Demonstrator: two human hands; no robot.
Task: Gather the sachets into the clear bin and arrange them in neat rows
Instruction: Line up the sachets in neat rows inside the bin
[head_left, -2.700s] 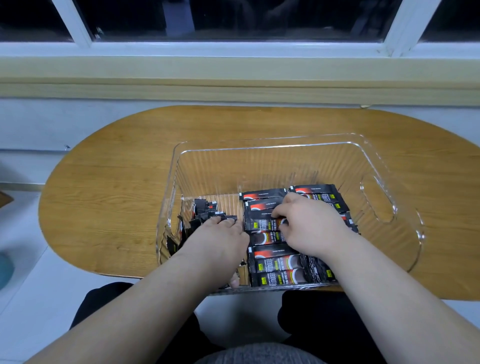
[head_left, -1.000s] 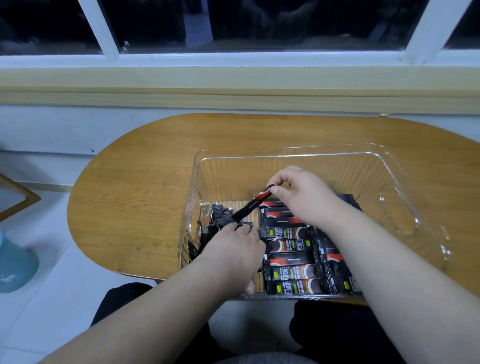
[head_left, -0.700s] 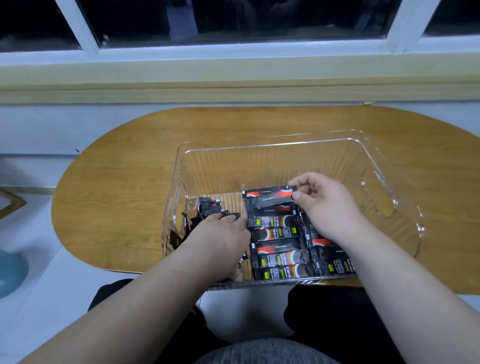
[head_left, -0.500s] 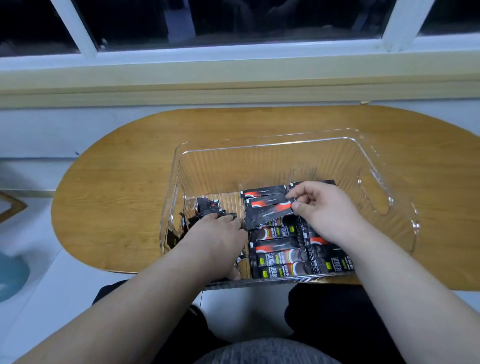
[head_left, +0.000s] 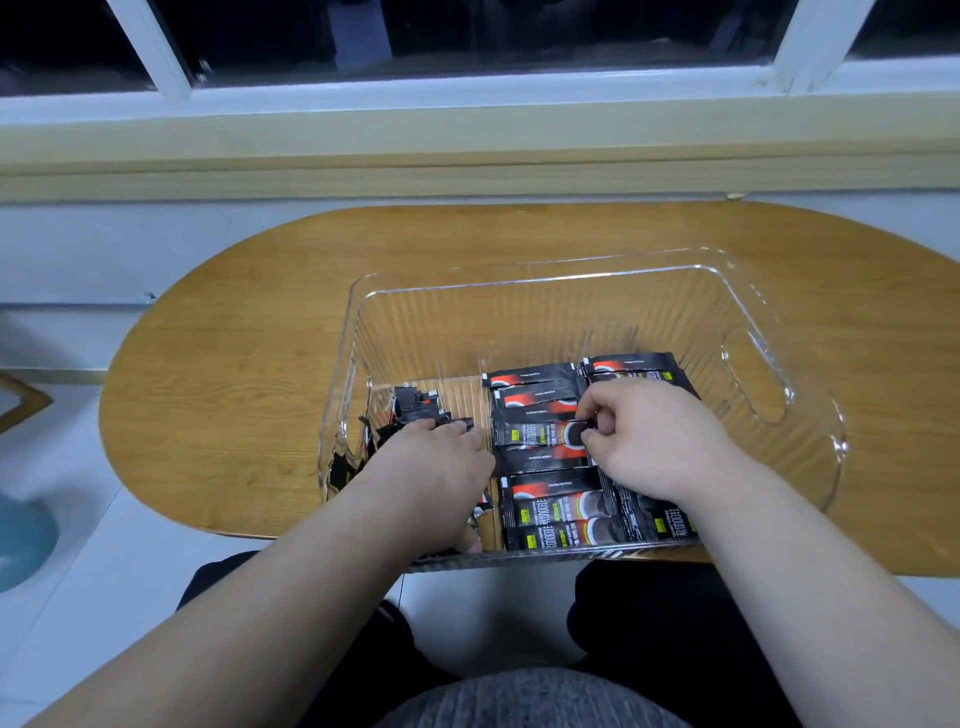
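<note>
- 1 bin (head_left: 519, 283), on 1 table (head_left: 234, 364)
- 2 hands, left hand (head_left: 431, 478) and right hand (head_left: 649, 441), both down in the bin
- sachets (head_left: 540, 457): 2 flat rows plus 1 loose heap (head_left: 410, 410)
- middle row: I get roughly 7 showing
- right row (head_left: 628, 364): only 3 or so peek out, the rest sit under the right hand
- heap: all jumbled and half under the left hand, honestly can't count those
- 1 window (head_left: 467, 31) behind it all
- 1 blue round thing (head_left: 21, 540) on the floor, cut off at the left edge

The clear bin (head_left: 545, 280) is open above; sachets (head_left: 535, 400) cover its floor except a far-left strip.
</note>
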